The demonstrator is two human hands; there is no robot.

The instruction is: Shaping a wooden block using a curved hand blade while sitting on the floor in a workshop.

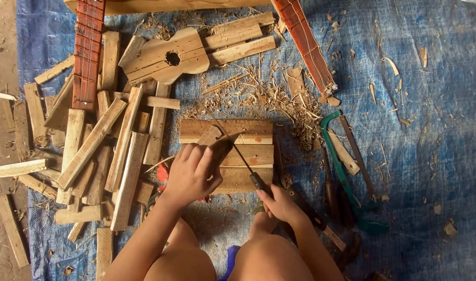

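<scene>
A small wooden piece (211,136) is pinned by the closed fingers of the left hand (190,174) on the stacked plank block (248,156) at centre. A dark-handled blade (243,164), probably a chisel, is gripped by the right hand (280,204), tip touching the piece. A slip could drive it into the left fingers. Scrap slats (92,145) crowd the left; a green hacksaw (347,177) lies right, shavings (285,104) beyond.
</scene>
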